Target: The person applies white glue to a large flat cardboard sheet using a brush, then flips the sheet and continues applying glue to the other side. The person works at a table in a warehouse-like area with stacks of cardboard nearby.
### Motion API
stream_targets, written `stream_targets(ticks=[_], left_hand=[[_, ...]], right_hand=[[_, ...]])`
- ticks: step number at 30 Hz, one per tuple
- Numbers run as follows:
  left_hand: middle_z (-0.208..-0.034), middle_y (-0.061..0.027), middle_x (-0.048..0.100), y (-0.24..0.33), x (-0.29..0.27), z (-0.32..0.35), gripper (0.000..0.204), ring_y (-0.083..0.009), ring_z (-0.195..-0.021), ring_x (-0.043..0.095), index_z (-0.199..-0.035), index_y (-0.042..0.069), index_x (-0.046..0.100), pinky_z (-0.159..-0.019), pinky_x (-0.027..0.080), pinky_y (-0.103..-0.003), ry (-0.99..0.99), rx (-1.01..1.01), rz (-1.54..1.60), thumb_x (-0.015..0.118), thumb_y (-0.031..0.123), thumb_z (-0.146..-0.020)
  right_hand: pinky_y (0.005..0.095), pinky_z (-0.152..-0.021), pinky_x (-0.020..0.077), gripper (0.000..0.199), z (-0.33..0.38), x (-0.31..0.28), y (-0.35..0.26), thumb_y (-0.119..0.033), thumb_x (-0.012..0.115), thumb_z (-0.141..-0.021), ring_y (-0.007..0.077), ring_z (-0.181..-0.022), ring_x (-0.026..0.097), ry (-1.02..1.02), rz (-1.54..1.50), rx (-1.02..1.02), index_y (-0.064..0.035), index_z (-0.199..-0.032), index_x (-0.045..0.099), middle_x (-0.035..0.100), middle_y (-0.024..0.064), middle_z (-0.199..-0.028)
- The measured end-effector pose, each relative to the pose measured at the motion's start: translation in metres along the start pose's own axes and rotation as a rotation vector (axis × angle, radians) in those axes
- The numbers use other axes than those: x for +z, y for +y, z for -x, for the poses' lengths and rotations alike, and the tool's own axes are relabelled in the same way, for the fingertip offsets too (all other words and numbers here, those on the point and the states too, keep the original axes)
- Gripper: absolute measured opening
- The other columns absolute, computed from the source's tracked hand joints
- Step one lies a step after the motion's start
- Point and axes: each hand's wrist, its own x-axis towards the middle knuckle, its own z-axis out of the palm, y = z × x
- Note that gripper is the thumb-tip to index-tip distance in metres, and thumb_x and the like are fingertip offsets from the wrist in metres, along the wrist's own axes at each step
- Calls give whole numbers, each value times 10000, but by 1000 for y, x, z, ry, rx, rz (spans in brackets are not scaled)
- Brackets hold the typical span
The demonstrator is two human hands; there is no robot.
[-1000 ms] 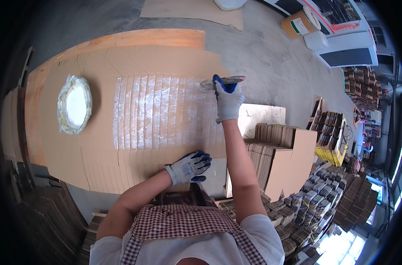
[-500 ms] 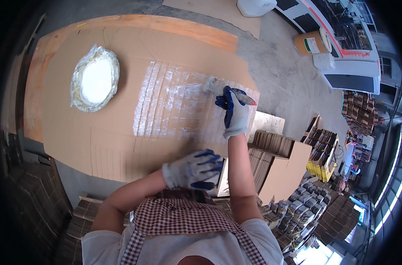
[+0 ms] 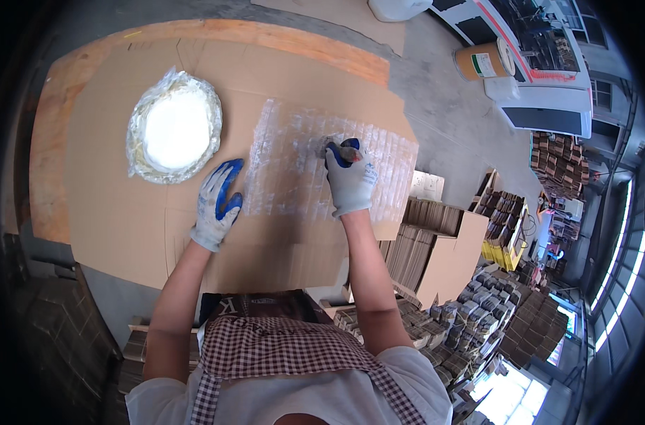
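My right hand, in a grey-white glove with blue-coated fingers, is closed around a brush, partly hidden by the fingers. Its head rests on a row of narrow cardboard strips with a wet, whitish, glossy coating. Flat at the left end of these strips lies my left hand, in a matching glove, fingers stretched out and holding nothing. Beyond it to the left stands a round bowl lined with clear plastic, with a bright white substance inside. Bowl and strips lie on a large cardboard sheet.
The sheet covers a wooden tabletop whose far edge shows. Stacked flat cardboard stands close to my right forearm. Farther right are bundled cardboard pieces, a brown drum and a white machine.
My left hand has moved from near my body out to the left end of the strips. My right hand has shifted left along the strips with the brush.
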Motion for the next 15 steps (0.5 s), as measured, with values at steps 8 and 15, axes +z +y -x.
stream_targets(ticks=[8,15], left_hand=[[-1340,-158,603,-4,-3,-3,501,-375,-1230,547,-1317,25,593,-1080,395,-447,-12,36,14,613,256,-873],[-1331,-161,604,-7,-4,-2,499,-374,-1227,549,-1313,28,592,-1075,401,-450,-25,29,17,637,228,-857]], right_hand=[[446,-765,499,314,-12,7,-18,-329,692,-864,394,-870,636,28,364,-52,-39,-926,591,656,198,-929],[447,-753,506,294,-15,17,-18,-270,704,-860,381,-854,635,212,552,-168,-51,-1002,569,637,184,-982]])
